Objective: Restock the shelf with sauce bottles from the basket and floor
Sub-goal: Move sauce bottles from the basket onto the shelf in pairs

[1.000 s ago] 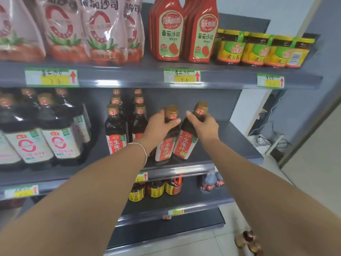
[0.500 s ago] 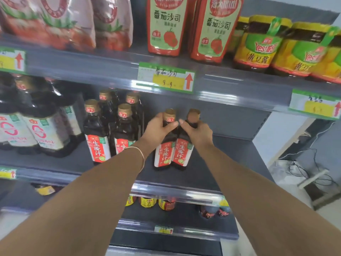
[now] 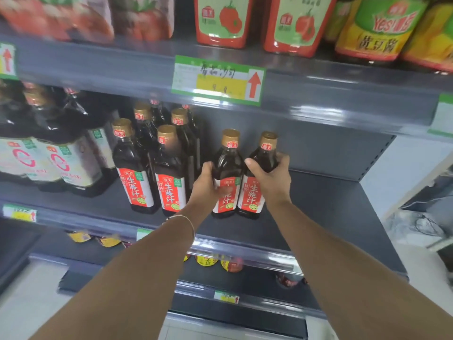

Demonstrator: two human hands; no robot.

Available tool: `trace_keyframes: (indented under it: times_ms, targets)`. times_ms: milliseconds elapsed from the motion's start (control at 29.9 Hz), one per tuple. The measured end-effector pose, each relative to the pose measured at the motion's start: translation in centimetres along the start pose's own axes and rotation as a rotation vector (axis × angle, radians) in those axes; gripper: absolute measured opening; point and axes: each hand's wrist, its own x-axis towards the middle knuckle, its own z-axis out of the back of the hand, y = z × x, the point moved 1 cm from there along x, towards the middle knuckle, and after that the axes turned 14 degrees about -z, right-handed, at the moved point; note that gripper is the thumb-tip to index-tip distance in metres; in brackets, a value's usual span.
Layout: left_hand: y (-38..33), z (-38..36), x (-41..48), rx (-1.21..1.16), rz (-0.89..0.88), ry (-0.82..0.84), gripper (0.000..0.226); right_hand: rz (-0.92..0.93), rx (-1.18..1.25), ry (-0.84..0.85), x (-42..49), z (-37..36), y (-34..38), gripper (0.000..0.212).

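Two dark sauce bottles with gold caps and red-and-white labels stand upright side by side on the grey middle shelf. My left hand grips the left bottle around its body. The right bottle is held at its shoulder by my right hand. Both bottle bases appear to rest on the shelf. Left of them stand several matching sauce bottles in rows. The basket and the floor stock are out of view.
Large dark bottles with white labels fill the shelf's left end. Red ketchup bottles and yellow-green jars stand on the shelf above, behind a price tag. Small jars sit on the shelf below. Bare shelf lies right of the held bottles.
Both hands slid down from the bottle necks to the bodies, and the bottles now stand upright on the shelf, slightly further right. The camera moved closer to the shelf.
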Motion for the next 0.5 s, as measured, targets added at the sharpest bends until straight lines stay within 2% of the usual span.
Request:
trace_keyframes:
  times_ms: [134, 335, 502]
  targets:
    - [0.5, -0.9, 1.4, 0.053, 0.000, -0.077, 0.052, -0.014, -0.060, 0.054, 0.0, 0.4, -1.8, 0.058]
    - [1.7, -1.4, 3.9, 0.072, -0.021, -0.094, 0.051, -0.100, -0.138, 0.145, 1.5, 0.5, -4.2, 0.057]
    - [2.7, -2.1, 6.3, 0.059, -0.032, -0.147, 0.047, -0.070, -0.159, 0.123, 3.3, 0.6, -4.4, 0.052]
